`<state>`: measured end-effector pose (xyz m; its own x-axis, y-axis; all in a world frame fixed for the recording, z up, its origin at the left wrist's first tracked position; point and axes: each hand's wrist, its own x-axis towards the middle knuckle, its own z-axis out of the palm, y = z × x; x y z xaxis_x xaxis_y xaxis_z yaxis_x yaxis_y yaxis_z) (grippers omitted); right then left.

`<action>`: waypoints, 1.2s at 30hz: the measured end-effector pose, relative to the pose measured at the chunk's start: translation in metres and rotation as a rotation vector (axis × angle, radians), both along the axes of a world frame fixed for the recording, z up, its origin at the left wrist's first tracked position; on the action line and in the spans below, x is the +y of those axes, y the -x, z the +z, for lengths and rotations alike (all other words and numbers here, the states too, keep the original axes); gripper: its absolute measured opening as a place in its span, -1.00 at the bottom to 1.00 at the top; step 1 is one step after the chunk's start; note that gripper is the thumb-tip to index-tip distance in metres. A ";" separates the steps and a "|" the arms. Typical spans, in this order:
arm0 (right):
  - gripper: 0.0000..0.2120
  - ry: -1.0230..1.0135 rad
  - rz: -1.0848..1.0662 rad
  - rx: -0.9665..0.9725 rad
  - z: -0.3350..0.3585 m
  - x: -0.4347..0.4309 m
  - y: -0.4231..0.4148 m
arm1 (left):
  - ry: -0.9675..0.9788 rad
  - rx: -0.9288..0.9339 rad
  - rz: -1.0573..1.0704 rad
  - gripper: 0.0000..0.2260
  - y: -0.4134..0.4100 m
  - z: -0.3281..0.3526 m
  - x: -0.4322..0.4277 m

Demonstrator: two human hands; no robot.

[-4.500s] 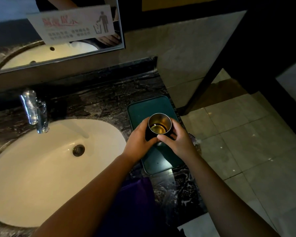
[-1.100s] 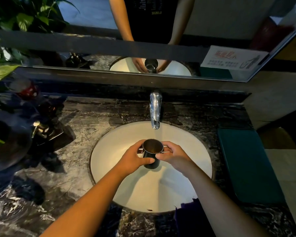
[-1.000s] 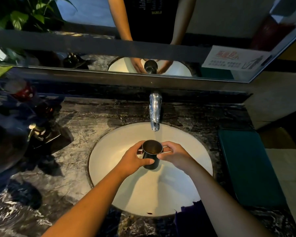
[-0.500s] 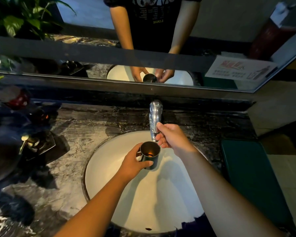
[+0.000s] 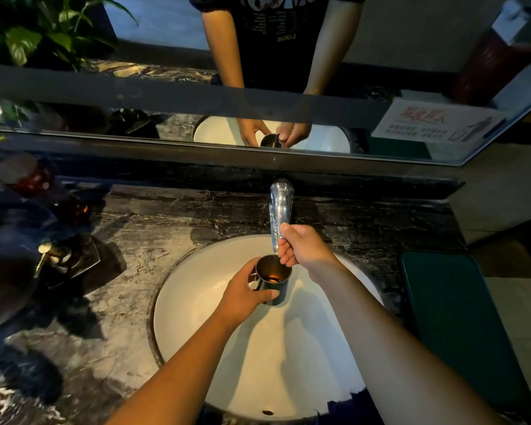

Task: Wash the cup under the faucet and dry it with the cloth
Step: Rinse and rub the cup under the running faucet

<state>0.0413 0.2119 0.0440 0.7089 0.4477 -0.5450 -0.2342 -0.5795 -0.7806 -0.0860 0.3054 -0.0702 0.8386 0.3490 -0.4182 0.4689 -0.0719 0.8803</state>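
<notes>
A dark metal cup (image 5: 273, 279) with a little amber liquid inside is upright over the white sink basin (image 5: 203, 326), right under the chrome faucet (image 5: 280, 210). My left hand (image 5: 246, 294) is wrapped around the cup from the left, by its handle. My right hand (image 5: 301, 246) is closed around the faucet's spout tip, just above the cup's rim. No water stream shows. A dark purple cloth (image 5: 347, 407) hangs at the counter's near edge, mostly hidden by my right forearm.
A dark green tray (image 5: 451, 320) lies on the marble counter (image 5: 141, 240) to the right of the basin. A soap dispenser with a gold pump (image 5: 51, 254) and dark jars stand on the left. A mirror (image 5: 396, 65) spans the back wall.
Earlier both hands carried the cup from the green tray to the basin. My right hand then let go of it and rose to the faucet spout; the left hand keeps the cup under it.
</notes>
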 end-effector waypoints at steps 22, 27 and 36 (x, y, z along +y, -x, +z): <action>-0.64 -0.083 0.052 0.072 0.020 -0.003 -0.011 | 0.006 -0.009 0.022 -0.38 -0.007 -0.003 -0.002; -0.64 -0.121 0.033 0.087 0.021 -0.003 -0.013 | 0.017 0.002 0.019 -0.38 -0.008 0.000 -0.002; -0.60 -0.157 -0.007 0.060 0.015 -0.007 -0.010 | 0.012 -0.034 0.011 -0.40 -0.007 0.002 0.001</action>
